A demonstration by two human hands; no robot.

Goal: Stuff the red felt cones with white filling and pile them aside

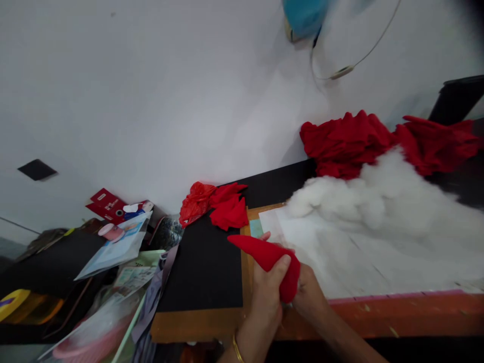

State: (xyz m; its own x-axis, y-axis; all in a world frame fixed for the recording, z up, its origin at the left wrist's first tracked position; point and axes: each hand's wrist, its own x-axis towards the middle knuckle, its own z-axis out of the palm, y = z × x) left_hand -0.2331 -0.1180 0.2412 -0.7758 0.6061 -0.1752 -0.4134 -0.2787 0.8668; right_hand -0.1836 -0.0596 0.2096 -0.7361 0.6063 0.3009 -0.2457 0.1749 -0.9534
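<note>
Clasping a red cone (262,253), the left hand (263,296) is near white fluff (351,201), the right hand's (310,291) grip hidden.

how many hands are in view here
2: the left hand is wrapped around the red cloth cone, and the right hand is at the cone's wide end, its fingers mostly hidden. I see no others.

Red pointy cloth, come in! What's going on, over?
Left hand gripping red pointy cloth. Right hand at its wide end. White fluff heaped to the right, not blocking.
</note>
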